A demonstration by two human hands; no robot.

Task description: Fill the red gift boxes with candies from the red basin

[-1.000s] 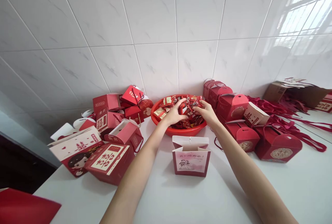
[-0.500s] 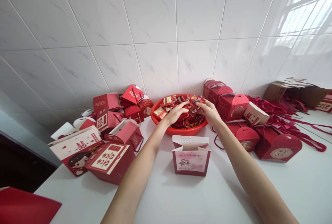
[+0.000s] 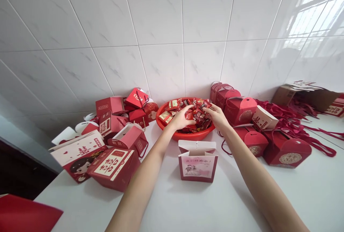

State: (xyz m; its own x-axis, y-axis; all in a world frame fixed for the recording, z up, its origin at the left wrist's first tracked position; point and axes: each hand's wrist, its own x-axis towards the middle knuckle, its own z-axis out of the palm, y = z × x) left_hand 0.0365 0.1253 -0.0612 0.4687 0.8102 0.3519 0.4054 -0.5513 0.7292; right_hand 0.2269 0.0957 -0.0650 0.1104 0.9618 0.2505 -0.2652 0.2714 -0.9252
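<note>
A red basin point(image 3: 192, 137) near the wall holds a heap of small wrapped packets point(image 3: 199, 115), red and gold. Over its middle is my left hand point(image 3: 183, 118), thumb and fingers apart, touching the packets with nothing visibly held. On the basin's right side my right hand point(image 3: 216, 116) rests its fingertips on the packets, fingers apart; its palm side is partly hidden. In front of the basin, between my forearms, an open-topped pink and red box point(image 3: 198, 169) stands upright on the white table.
Red and white gift boxes point(image 3: 115, 164) crowd the left of the table. More red boxes point(image 3: 240, 110) stand at the right, beside dark red ribbons point(image 3: 298, 126) and a brown carton point(image 3: 285, 95). A red object point(image 3: 27, 214) fills the lower left corner.
My left hand has turned slightly, and its thumb and fingers are spread wider over the packets. The right hand has shifted very little. The boxes look unchanged.
</note>
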